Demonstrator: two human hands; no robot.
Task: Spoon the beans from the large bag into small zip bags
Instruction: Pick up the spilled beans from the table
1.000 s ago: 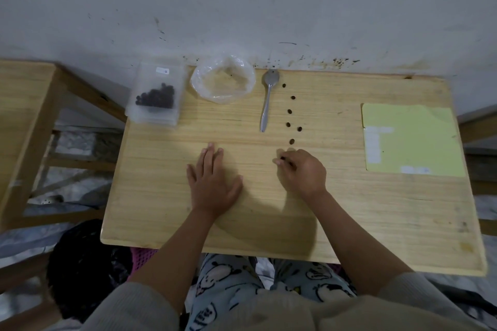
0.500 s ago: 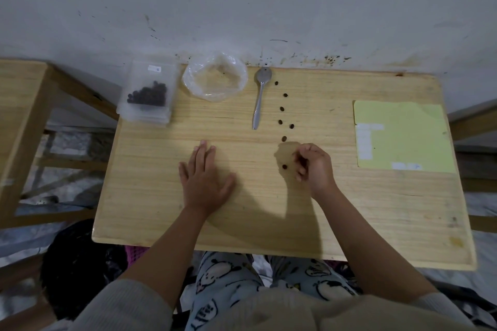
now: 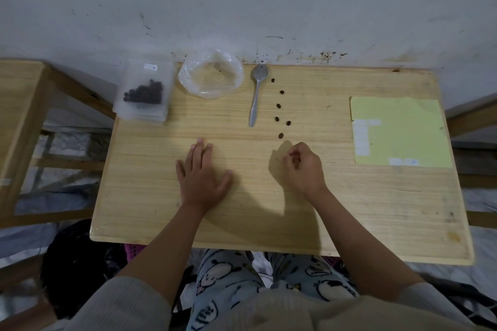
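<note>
The table (image 3: pixel 295 209) is pale yellowish wood with fine straight grain, and the beans (image 3: pixel 281 136) scattered on it are dark brown, like the near-black beans (image 3: pixel 144 92) in the clear zip bags (image 3: pixel 145 88). The spoon (image 3: pixel 256 97) is silver-grey, the large bag (image 3: pixel 212 76) clear, the paper (image 3: pixel 398 131) light yellow-green with white patches. The trousers (image 3: pixel 242 290) are pale blue with white cartoon figures outlined in black, the sleeves (image 3: pixel 121 306) beige, the wall (image 3: pixel 242 2) grey-white with dark specks
</note>
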